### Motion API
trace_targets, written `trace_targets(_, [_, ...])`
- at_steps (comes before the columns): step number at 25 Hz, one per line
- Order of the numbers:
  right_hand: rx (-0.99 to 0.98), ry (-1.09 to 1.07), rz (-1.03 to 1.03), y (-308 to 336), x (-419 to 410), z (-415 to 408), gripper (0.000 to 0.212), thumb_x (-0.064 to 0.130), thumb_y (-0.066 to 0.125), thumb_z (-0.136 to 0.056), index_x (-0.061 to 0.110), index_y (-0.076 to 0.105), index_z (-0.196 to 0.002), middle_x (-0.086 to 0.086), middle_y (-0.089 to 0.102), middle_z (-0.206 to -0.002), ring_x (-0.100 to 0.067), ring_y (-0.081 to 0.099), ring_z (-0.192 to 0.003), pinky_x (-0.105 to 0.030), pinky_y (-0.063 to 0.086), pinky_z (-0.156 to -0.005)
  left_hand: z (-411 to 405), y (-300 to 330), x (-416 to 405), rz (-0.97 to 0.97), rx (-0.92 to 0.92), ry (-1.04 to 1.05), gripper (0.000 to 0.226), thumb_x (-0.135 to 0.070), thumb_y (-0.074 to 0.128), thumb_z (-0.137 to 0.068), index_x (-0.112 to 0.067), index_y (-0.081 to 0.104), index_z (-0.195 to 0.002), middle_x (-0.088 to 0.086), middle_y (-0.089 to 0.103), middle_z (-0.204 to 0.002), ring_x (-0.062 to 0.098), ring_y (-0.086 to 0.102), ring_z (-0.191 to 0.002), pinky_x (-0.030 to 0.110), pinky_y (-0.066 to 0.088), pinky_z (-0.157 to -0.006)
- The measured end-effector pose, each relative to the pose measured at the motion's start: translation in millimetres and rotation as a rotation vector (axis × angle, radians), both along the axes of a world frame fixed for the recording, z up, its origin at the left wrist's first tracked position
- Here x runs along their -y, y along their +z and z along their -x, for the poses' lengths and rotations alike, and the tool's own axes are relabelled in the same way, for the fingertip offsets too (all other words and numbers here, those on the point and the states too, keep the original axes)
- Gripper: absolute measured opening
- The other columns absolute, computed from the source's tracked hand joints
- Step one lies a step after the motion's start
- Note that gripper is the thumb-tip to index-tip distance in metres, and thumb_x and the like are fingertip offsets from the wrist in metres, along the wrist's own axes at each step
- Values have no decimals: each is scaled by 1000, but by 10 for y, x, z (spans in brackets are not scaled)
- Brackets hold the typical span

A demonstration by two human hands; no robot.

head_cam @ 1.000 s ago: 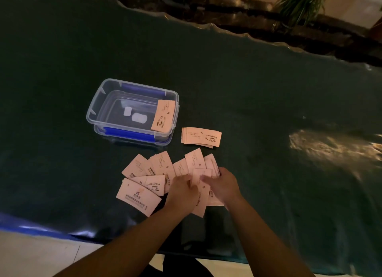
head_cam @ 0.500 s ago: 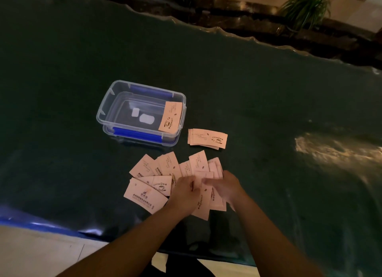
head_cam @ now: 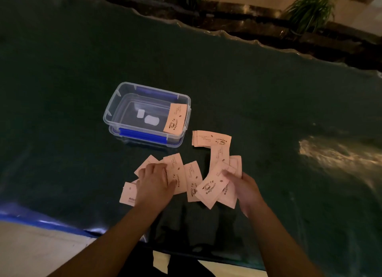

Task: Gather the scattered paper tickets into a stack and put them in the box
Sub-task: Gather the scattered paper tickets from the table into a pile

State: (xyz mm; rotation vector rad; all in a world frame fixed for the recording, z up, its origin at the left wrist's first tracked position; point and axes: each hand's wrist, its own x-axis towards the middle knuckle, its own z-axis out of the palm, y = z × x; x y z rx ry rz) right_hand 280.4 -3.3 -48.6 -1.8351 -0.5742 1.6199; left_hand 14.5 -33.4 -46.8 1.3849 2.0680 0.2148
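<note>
Head view: left hand [head_cam: 154, 180] flat on tickets [head_cam: 175, 173] (released grip); right hand [head_cam: 244, 185] grasps one.

Both bare forearms reached forward and apart; the left hand [head_cam: 154, 180] lay palm down with fingers spread flat, while the right hand [head_cam: 245, 185] curled, fingers pinched inward.

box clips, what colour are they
Blue. The clips run along the long sides of the clear box, seen best in the head view.
</note>
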Motion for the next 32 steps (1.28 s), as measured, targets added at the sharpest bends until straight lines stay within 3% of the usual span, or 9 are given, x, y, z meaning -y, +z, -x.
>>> trace_targets(5, [-36,153,52,-39,-77,382,19,25,83,-92,30,75,-108,4,87,-95,-14,85,-82,-42,64,-72,337,4,127,315,-220,133,143,-93,75,-40,-33,16,-156,6,24,-161,33,28,-148,64,41,-108])
trace_targets(8, [-15,213,75,-61,-101,599,23,26,83,-92,26,74,-113,4,87,-93,-14,84,-80,-38,62,-68,469,-6,208,415,-228,153,164,-94,75,-25,-30,5,-159,11,20,-163,37,25,-150,65,44,-106])
trace_targets(13, [20,249,104,-70,-113,757,28,26,84,-91,22,73,-116,0,87,-94,-21,84,-91,-44,64,-76,451,-24,197,249,-176,38,146,-75,89,-42,-25,15,-157,10,25,-157,35,27,-146,57,45,-111])
trace_targets(17, [30,237,100,-52,-123,749,26,25,83,-92,22,73,-116,0,87,-94,-21,84,-89,-42,63,-72,457,48,46,115,-112,-34,131,-73,87,-56,-27,19,-159,4,24,-163,32,24,-150,57,38,-118])
trace_targets(19, [34,227,92,-53,-128,725,26,24,82,-93,21,74,-118,-2,87,-98,-22,83,-92,-45,64,-77,513,98,30,127,-155,-118,126,-78,82,-56,-36,21,-158,-1,21,-164,30,19,-152,63,38,-115])
trace_targets(21, [42,223,94,-48,-132,701,29,24,82,-93,20,73,-120,-5,86,-104,-25,82,-97,-51,64,-88,612,102,78,172,-217,-330,127,-79,80,-53,-43,19,-158,-6,16,-166,29,16,-153,66,38,-112])
trace_targets(24, [40,219,104,-44,-139,688,30,25,83,-93,21,73,-121,-6,85,-108,-26,81,-99,-56,62,-95,746,100,141,205,-258,-426,121,-76,80,-57,-41,23,-158,-5,23,-166,28,25,-151,61,42,-112])
trace_targets(28, [44,228,101,-61,-136,680,26,26,82,-93,23,73,-116,-4,86,-104,-24,81,-97,-53,63,-91,772,113,160,247,-330,-300,117,-84,73,-60,-33,32,-157,2,36,-161,32,36,-147,56,49,-108])
trace_targets(32, [35,231,94,-62,-137,674,24,26,82,-93,23,73,-115,-2,87,-99,-21,82,-92,-41,61,-71,846,54,199,298,-241,-401,127,-68,87,-58,-35,20,-161,1,22,-166,36,19,-153,57,48,-110])
